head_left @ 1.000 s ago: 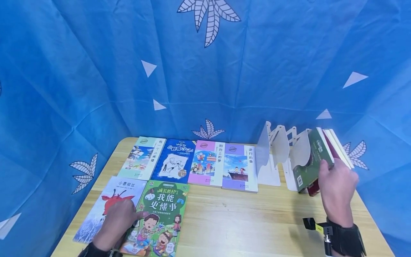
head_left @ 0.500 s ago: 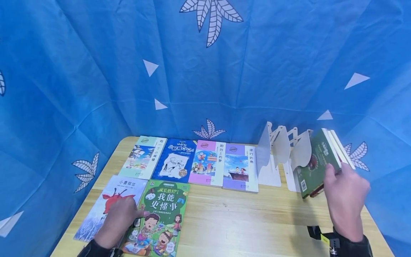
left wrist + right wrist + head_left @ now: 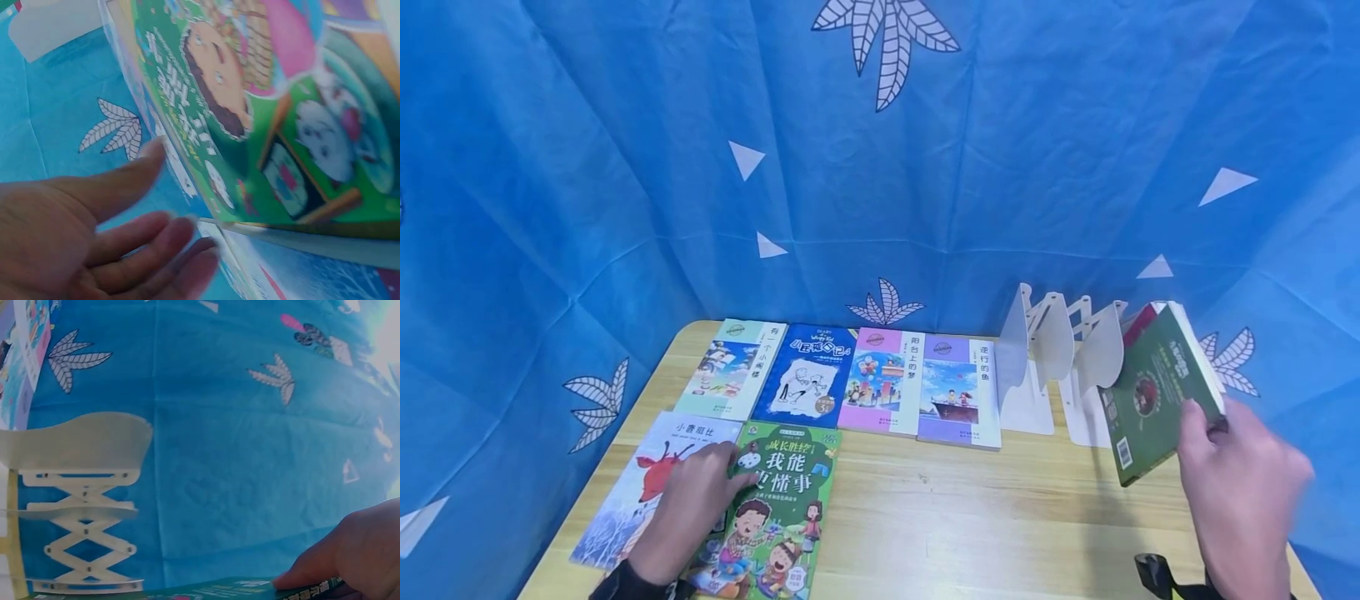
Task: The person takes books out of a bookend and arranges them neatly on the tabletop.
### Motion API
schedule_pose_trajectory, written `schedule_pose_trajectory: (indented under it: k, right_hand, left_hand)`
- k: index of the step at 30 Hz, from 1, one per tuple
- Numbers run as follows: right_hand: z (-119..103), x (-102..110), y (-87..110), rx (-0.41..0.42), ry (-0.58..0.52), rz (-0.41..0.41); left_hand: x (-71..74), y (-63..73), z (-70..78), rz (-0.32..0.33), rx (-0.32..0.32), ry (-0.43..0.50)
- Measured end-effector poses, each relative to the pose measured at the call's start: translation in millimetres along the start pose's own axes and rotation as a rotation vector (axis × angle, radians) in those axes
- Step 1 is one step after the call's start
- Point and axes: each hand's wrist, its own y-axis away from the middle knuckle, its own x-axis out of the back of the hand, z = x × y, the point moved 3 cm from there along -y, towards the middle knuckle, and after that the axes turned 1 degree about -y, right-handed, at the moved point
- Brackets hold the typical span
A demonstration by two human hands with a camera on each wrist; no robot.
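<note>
My right hand (image 3: pixel 1243 492) pinches a dark green book (image 3: pixel 1157 392) by its near right edge, thumb on the cover. The book stands tilted at the right end of a white folding bookend (image 3: pixel 1093 358). Part of a red book (image 3: pixel 1138 323) shows behind it. My left hand (image 3: pixel 688 508) hovers over the left side of a bright green cartoon-cover book (image 3: pixel 797 517) and a deer-cover book (image 3: pixel 640 483). In the left wrist view, the left hand's fingers (image 3: pixel 150 247) are relaxed at the cartoon-cover book's edge; whether they touch it I cannot tell.
Along the back of the wooden table (image 3: pixel 970 517) lie a pale green book (image 3: pixel 730 367), a blue book (image 3: pixel 808 375), a pink book (image 3: pixel 880 379) and a purple book (image 3: pixel 958 392). A blue patterned cloth (image 3: pixel 880 183) hangs behind and at both sides.
My right hand has drawn the dark green book toward me and to the right, turning its cover more to view. My left hand has moved slightly up and right over the cartoon-cover book.
</note>
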Motion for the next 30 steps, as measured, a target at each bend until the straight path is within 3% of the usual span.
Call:
schedule_pose_trajectory:
  k: [3,9,17,20,26,30]
  right_hand:
    - [-3.7,6.8,1.5,0.015,-0.007,0.019]
    - [-11.9,19.1,6.7,-0.012,-0.015,0.010]
    - [-24.5,33.2,13.6,-0.017,-0.027,0.015]
    - [-28.8,36.9,14.9,-0.009,-0.052,0.021]
    - [-35.7,41.0,17.2,0.006,-0.084,0.023]
    - [-40.6,42.3,19.7,0.038,-0.116,0.031]
  left_hand:
    - [4.3,-2.0,7.8,0.081,-0.049,0.029]
    - [12.0,-3.4,22.7,0.144,-0.093,0.100]
    - [21.5,-2.3,39.6,0.253,-0.197,0.197]
    - [24.4,-1.2,45.4,0.236,-0.201,0.218]
    - [30.2,0.0,57.8,0.117,-0.147,0.257]
    - [32.5,-0.2,66.2,0.084,-0.152,0.283]
